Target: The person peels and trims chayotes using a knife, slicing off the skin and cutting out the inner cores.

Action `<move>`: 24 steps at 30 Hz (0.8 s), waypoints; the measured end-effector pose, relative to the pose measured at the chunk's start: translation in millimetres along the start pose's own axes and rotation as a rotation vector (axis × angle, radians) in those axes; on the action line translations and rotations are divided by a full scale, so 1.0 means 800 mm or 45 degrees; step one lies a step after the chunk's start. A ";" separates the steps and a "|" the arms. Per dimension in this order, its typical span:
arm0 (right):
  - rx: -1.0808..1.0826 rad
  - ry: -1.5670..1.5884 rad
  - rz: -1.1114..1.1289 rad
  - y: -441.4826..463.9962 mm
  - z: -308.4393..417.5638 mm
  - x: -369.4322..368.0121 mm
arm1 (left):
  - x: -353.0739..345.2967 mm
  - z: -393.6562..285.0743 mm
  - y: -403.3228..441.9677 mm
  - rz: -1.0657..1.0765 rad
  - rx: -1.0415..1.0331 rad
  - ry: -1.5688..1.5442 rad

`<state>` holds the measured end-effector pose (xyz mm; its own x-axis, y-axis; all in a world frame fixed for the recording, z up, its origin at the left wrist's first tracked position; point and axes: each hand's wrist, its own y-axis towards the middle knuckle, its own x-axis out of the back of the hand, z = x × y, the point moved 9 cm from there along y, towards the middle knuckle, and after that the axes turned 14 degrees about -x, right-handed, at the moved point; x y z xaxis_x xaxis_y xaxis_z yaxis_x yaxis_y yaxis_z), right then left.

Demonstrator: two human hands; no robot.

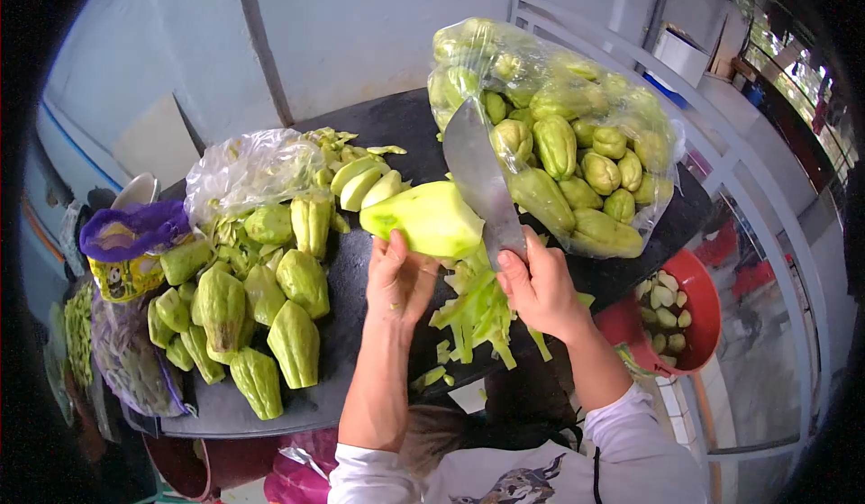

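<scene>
My left hand is closed around the lower side of a large peeled chayote, pale green and smooth, held above the table. In my right hand is a broad-bladed knife, gripped low with the blade pointing up and away. The blade stands beside the cut right end of the chayote; whether they touch I cannot tell. Under and between my hands lies a heap of green peelings. Just behind the held chayote are several peeled pieces. The knife's handle is hidden in my right hand.
Unpeeled chayotes lie on the dark table at left, near a clear plastic bag. A large clear bag of chayotes stands at back right. A red bucket with pale pieces is below right, beside a metal railing.
</scene>
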<state>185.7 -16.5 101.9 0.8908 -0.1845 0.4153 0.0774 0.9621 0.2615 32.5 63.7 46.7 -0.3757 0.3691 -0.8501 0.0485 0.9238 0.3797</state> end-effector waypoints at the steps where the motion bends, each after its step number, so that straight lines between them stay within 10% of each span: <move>1: 0.000 0.001 -0.001 -0.001 0.003 0.007 | 0.003 -0.004 0.001 -0.009 0.053 -0.016; 17: -0.206 0.052 0.102 0.001 -0.019 0.036 | -0.019 -0.003 -0.008 0.127 0.311 0.082; 24: 0.194 0.017 -0.056 -0.004 0.000 0.049 | -0.009 -0.004 -0.009 0.166 0.149 0.186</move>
<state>220.5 -26.9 117.7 0.8941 -0.2218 0.3891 0.0481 0.9113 0.4089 32.1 54.2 51.3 -0.4888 0.4754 -0.7315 0.2095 0.8779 0.4306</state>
